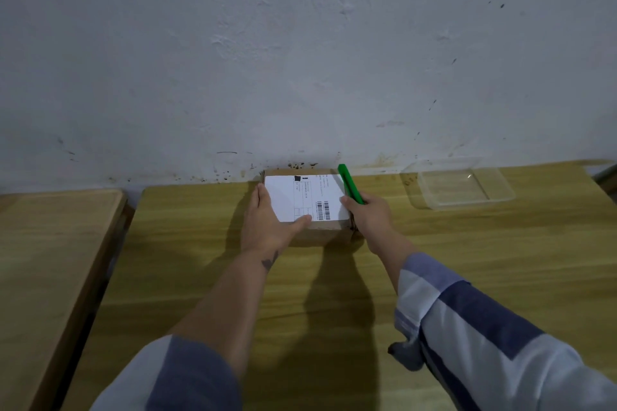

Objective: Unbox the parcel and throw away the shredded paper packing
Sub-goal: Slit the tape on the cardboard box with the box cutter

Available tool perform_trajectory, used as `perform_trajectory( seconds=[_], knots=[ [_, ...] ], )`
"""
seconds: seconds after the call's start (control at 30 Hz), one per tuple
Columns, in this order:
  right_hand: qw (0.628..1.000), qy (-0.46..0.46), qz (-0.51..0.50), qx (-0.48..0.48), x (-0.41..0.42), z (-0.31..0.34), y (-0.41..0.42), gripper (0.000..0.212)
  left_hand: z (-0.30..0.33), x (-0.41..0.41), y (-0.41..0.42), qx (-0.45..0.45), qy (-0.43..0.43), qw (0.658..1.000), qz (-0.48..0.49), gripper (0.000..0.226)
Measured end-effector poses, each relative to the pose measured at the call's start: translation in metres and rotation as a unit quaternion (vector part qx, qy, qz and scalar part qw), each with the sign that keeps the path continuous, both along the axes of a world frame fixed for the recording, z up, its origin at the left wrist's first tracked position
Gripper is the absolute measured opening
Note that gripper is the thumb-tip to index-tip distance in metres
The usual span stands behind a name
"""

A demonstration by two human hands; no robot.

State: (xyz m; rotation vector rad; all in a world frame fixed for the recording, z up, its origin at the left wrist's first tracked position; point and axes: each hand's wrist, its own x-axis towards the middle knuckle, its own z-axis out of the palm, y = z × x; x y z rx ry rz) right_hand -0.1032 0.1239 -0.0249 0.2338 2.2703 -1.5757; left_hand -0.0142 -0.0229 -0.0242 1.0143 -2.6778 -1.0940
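Whitewashed wall (300, 60), pitted and stained along its foot, backs a yellow wood-grain table (467, 260); a second wooden table (50, 260) stands just left of it across a narrow gap; a clear plastic container (457, 183) rests on the yellow table, right of the parcel and near the wall.

Cardboard parcel (320, 232) sits flat against the wall's foot, still closed; a white shipping label (302, 198) with barcode covers most of its top face. Its long axis runs left to right, parallel to the wall; the short sides face the two hands.

Left hand (267, 217) grips the parcel at its left end, fingers along the far-left edge and thumb laid across the label's near corner; it appears to steady the box. Right hand (370, 213) is closed round a green utility knife (350, 183), touching the parcel's right end; the knife's body slants up and away toward the wall, over the right edge of the label; whether a blade is extended cannot be told.

Judgement: the opening cut is not yet made; the seam or tape lies hidden beneath the label or on the right side, so the tool hand, already at that end, is the nearer; a cut would likely run along the right edge, away from the steadying thumb; no shredded paper is visible while the box stays shut; sleeves (484, 344) are pushed back clear of the work.
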Motion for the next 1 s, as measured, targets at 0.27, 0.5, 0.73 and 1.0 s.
perform_trajectory(
  seconds=[0.27, 0.5, 0.73, 1.0],
  knots=[
    [1.000, -0.019, 0.009, -0.005, 0.028, 0.009, 0.033, 0.030, 0.012, 0.038, 0.036, 0.010, 0.007, 1.000, -0.006, 0.113],
    [1.000, -0.021, 0.021, 0.005, 0.067, 0.012, 0.069, 0.032, 0.014, 0.081, 0.077, -0.004, -0.011, 1.000, 0.010, 0.110],
    [0.997, -0.018, 0.076, 0.025, 0.095, 0.014, 0.092, 0.036, 0.010, 0.105, 0.092, -0.038, -0.047, 0.998, -0.019, 0.105],
    [0.986, -0.018, 0.160, 0.042, 0.108, 0.044, 0.120, 0.071, 0.006, 0.103, 0.093, -0.008, -0.044, 0.999, -0.017, 0.103]
  ],
)
